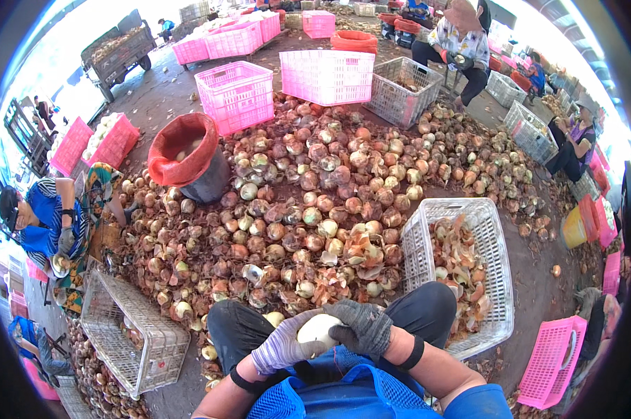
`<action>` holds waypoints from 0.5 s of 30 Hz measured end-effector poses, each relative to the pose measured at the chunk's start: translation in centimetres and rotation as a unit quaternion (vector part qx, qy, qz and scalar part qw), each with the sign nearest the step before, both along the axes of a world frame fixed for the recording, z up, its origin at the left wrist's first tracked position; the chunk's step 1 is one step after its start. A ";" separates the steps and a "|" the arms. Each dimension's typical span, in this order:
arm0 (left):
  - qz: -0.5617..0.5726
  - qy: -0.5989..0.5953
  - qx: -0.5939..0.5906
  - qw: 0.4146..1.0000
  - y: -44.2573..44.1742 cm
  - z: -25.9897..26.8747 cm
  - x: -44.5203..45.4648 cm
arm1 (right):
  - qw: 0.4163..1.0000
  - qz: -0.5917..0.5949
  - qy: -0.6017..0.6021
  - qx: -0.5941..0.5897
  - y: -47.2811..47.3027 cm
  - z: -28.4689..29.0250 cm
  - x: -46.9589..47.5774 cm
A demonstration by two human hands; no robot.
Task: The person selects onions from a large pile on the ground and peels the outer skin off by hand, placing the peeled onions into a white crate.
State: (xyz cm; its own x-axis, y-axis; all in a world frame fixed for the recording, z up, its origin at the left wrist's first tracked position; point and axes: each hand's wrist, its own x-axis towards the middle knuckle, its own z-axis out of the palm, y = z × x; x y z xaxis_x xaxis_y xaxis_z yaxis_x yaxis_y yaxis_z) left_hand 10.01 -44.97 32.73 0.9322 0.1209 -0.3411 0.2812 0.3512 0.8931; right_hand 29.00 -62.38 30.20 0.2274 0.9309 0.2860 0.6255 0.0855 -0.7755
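Observation:
A peeled white onion point(317, 331) is held between my two gloved hands, low in front of me between my knees. My left hand point(285, 343), in a striped pale purple glove, grips it from the left side. My right hand point(361, 327), in a dark grey knit glove, closes over its right side; whether a tool is in that hand cannot be told. Just beyond my knees spreads a large heap of unpeeled onions point(273, 230) with loose brown skins. By my right knee stands a white plastic crate point(456, 345) holding onion skins.
A dark bucket point(208, 180) with a red mesh sack stands in the heap. Pink crates point(234, 97) and a grey crate point(404, 91) line its far edge. Another crate point(137, 335) lies tilted at left, near a seated co-worker point(43, 220). More people sit at right.

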 end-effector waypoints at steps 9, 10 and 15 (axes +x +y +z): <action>0.025 -0.038 0.108 0.993 -1.5 -0.9 0.5 | 0.988 -0.099 0.104 -0.060 0.4 -0.5 -0.8; 0.017 -0.044 0.144 0.988 -1.3 -1.4 0.5 | 0.986 -0.108 0.108 -0.063 0.4 -1.2 -0.8; 0.020 -0.074 0.131 0.988 -1.1 -3.4 0.3 | 0.985 -0.151 0.084 0.016 0.9 -1.5 -0.8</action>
